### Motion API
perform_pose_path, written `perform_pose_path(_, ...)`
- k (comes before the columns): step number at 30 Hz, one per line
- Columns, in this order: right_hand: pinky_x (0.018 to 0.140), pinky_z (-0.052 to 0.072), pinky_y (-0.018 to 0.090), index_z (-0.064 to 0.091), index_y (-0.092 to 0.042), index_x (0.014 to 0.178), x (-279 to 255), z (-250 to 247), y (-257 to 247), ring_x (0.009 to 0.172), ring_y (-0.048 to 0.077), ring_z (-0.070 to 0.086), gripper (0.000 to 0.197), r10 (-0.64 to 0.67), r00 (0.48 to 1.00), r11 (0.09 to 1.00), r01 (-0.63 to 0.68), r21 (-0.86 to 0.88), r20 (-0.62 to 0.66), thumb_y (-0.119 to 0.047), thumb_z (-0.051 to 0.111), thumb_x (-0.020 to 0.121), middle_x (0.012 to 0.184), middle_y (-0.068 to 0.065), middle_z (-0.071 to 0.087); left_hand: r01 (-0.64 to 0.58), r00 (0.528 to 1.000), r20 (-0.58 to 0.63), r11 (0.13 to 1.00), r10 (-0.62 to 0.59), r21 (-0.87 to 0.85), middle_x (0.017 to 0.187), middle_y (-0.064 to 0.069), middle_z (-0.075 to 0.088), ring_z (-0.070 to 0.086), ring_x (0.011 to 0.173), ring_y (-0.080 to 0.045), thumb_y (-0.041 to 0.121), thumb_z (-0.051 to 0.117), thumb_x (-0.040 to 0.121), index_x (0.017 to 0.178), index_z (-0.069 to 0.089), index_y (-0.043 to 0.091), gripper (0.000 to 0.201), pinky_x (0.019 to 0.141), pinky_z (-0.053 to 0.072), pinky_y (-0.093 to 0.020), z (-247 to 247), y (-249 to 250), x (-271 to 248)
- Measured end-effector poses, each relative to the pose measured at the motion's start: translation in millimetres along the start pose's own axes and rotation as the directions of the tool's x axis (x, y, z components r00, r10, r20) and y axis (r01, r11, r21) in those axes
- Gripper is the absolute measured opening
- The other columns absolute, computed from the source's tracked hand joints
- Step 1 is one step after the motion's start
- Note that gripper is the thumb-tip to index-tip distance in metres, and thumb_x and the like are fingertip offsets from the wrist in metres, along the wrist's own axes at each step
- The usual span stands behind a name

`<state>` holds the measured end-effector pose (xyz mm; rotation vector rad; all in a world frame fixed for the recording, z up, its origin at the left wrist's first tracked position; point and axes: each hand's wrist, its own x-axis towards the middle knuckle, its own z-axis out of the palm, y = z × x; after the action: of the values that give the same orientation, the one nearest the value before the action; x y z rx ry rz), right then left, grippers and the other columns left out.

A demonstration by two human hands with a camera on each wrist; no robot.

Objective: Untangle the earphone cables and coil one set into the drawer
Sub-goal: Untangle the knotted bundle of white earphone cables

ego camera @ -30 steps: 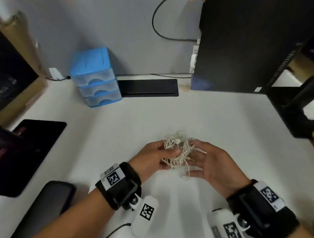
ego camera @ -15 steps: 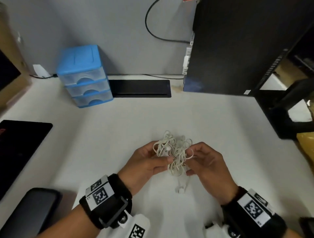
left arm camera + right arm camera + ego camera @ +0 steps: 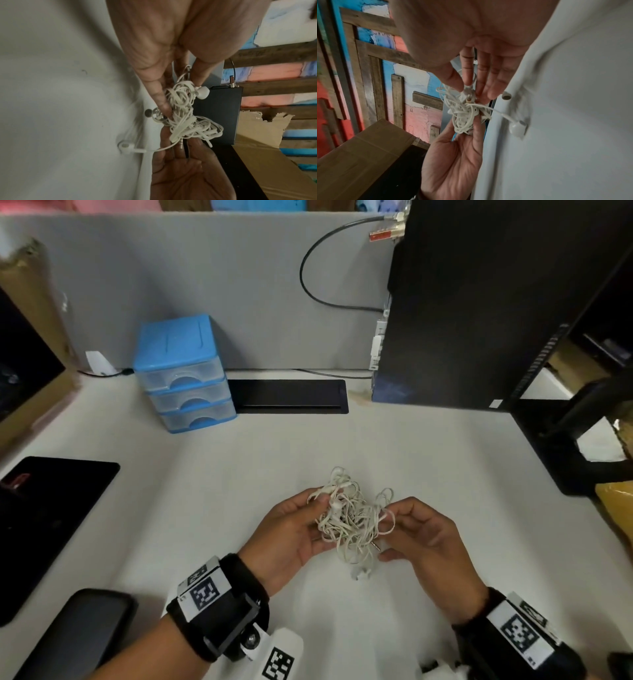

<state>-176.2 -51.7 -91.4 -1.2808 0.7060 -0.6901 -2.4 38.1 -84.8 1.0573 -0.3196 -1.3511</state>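
A tangled ball of white earphone cables (image 3: 349, 517) hangs just above the white desk (image 3: 239, 491) between both hands. My left hand (image 3: 301, 525) pinches its left side between thumb and fingers; the left wrist view shows the tangle (image 3: 185, 116) with one earbud (image 3: 203, 94) sticking out by the thumb. My right hand (image 3: 411, 525) pinches a strand on the right side, and the right wrist view shows thumb and forefinger closed on the bundle (image 3: 465, 108). One earbud (image 3: 361, 575) dangles down to the desk. The blue three-drawer unit (image 3: 181, 374) stands at the back left, all drawers closed.
A black computer tower (image 3: 479, 302) stands at the back right beside a monitor stand (image 3: 565, 446). A black cable slot (image 3: 291, 397) lies next to the drawers. A dark pad (image 3: 44, 518) and a black wrist rest (image 3: 68, 631) lie to the left. A cardboard box (image 3: 30, 337) leans at far left.
Both hands have lifted the tangle slightly off the desk and shifted their hold from cupping to pinching its sides. One earbud now hangs loose below.
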Motion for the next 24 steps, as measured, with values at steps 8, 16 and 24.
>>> perform_pose_path(8,0.061,0.052,0.032,0.066,-0.008,0.079,5.1,-6.1,1.1,0.078,0.030,0.071,0.012,0.068,0.997,0.998,-0.068,0.000,0.020,-0.018,0.066,0.072,0.087,0.019,0.074,0.033,0.997,-0.074,0.996,-0.040,-0.084,0.109,-0.020,0.069,0.069,0.086,-0.027,0.021,0.060,0.081,0.119,0.064,0.000,0.044,0.078,0.059,-0.039,-5.3,10.5,5.5)
perform_pose_path(16,0.063,0.053,0.031,0.067,-0.005,0.096,0.5,-0.1,2.7,0.081,0.024,0.069,0.048,0.161,0.977,0.986,-0.152,-0.069,0.142,-0.035,0.081,0.062,0.089,0.016,0.075,0.119,0.993,0.026,0.938,-0.117,-0.326,0.130,-0.024,0.058,0.061,0.114,-0.037,0.025,0.058,0.091,0.132,0.053,0.000,0.048,0.096,0.053,-0.045,-4.1,17.8,1.6)
perform_pose_path(24,0.060,0.051,0.027,0.071,-0.005,0.090,1.4,2.6,7.1,0.076,0.019,0.062,0.029,0.117,0.986,0.989,-0.105,-0.105,0.120,-0.012,0.083,0.065,0.089,0.014,0.074,0.071,0.994,0.104,0.963,-0.045,-0.262,0.129,-0.030,0.058,0.060,0.117,-0.040,0.001,0.079,0.068,0.132,0.048,-0.010,0.072,0.087,0.056,-0.040,-4.4,15.6,0.4)
